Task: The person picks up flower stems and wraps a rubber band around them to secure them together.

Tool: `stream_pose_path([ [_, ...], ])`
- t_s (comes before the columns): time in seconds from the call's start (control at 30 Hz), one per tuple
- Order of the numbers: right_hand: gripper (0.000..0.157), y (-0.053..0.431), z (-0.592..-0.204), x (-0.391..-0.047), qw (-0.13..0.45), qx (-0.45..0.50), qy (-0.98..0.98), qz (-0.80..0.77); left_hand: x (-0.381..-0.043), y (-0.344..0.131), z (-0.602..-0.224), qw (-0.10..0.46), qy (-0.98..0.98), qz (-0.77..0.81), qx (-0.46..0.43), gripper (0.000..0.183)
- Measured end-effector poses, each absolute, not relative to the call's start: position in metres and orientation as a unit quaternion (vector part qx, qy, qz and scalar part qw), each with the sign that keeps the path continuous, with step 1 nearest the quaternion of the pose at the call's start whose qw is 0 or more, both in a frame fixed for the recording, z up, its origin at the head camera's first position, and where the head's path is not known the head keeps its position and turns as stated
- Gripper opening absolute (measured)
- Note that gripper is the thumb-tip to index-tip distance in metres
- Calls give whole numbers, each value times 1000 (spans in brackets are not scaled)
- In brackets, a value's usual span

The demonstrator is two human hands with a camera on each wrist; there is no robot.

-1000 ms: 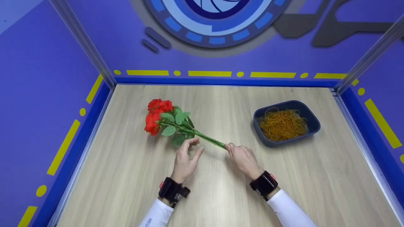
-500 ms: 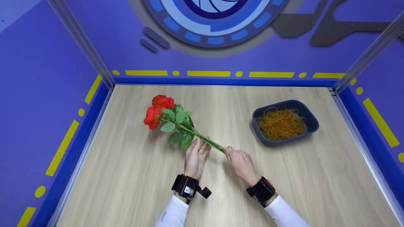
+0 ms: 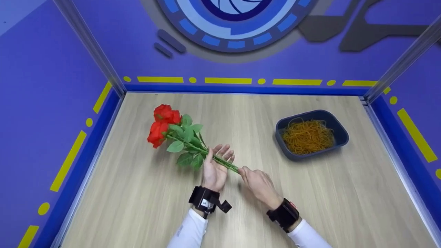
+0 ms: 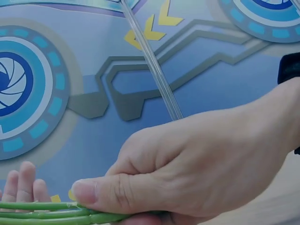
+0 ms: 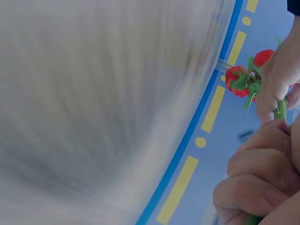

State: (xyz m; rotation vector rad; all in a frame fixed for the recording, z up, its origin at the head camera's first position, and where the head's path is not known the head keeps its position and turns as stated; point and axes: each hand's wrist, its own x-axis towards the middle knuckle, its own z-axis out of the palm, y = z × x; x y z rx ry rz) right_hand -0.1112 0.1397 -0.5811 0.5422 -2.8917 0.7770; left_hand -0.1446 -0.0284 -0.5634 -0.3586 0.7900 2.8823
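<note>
A bunch of red roses (image 3: pixel 159 129) with green leaves slants over the wooden table, blooms to the far left. My right hand (image 3: pixel 260 186) grips the green stems (image 3: pixel 225 164) near their lower ends; the left wrist view shows its thumb (image 4: pixel 110 193) pressed along them. My left hand (image 3: pixel 215 172) lies palm up beneath the stems, fingers extended and loosely spread, thumb up beside the stems just below the leaves. In the right wrist view, the right hand's curled fingers (image 5: pixel 255 173) appear below the left hand (image 5: pixel 276 77). The very stem ends are hidden inside the right hand.
To the right at the back stands a dark grey plastic box (image 3: pixel 339 132) holding a tangled heap of yellow-brown rubber bands (image 3: pixel 307 136). Blue printed panels (image 3: pixel 224 69) with metal corner posts enclose the table on the back and both sides.
My left hand has turned palm up and slid under the stems. The right hand has kept its grip and shifted slightly left and nearer, the roses moving left with it.
</note>
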Motion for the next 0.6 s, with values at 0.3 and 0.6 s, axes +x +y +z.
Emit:
stream_pose_path([
  [0.3,32,139,-574,-106,47,230,-944,232,-141,-31,-559,40,214,970,-111,46],
  [0.6,30,142,-567,-106,58,257,-940,217,-137,-30,-557,23,191,980,-56,53],
])
